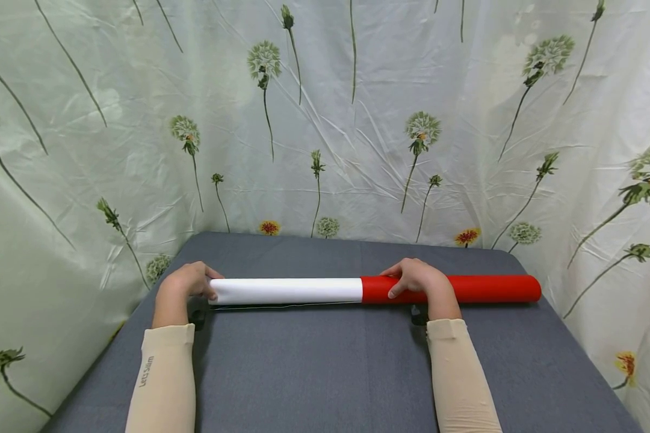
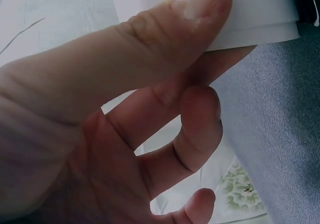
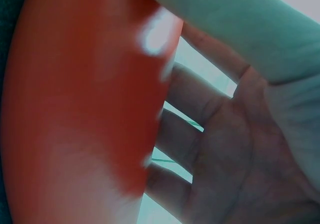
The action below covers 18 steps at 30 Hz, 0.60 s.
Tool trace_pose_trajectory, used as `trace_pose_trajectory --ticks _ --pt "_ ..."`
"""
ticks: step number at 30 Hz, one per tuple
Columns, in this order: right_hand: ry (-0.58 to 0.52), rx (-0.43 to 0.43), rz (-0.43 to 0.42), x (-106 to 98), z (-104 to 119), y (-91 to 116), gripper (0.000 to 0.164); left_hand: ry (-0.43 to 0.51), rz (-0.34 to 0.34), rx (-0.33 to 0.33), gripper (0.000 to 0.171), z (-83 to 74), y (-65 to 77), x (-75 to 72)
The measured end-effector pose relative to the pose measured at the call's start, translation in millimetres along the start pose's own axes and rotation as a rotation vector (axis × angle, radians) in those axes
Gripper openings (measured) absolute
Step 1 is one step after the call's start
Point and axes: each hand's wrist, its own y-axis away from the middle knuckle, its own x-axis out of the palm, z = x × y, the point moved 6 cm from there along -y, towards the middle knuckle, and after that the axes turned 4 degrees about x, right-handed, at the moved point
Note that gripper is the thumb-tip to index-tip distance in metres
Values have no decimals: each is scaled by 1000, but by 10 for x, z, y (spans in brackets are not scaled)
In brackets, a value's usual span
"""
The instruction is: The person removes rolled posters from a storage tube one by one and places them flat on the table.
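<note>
A long roll of smooth sheet, with a white part (image 1: 292, 290) on the left and a red part (image 1: 493, 288) on the right, lies crosswise on the grey table. At the white end, my left hand (image 1: 192, 281) pinches the edge between thumb and forefinger. Layered white edges (image 2: 265, 33) show there in the left wrist view, while the other fingers curl loosely below. My right hand (image 1: 419, 279) holds the red part just right of the colour join. Its thumb is on the near side and its fingers (image 3: 182, 139) reach behind the roll.
The grey table (image 1: 303, 367) narrows toward the back, where its far corners are rounded. A pale curtain (image 1: 346, 150) printed with dandelions hangs behind and along both sides. A thin pale line (image 1: 292, 306) runs along the near underside of the white part.
</note>
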Motion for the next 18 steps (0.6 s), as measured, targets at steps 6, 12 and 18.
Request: trace_pose_trajectory --ticks 6,12,18 --pt "1 -2 0 1 -6 -3 55 -8 -8 -18 53 54 12 -21" --pt "-8 5 -8 11 -8 2 56 4 -23 -36 53 116 10 -15" --pt "-7 0 -8 7 -9 11 56 7 -23 -32 52 144 24 -33"
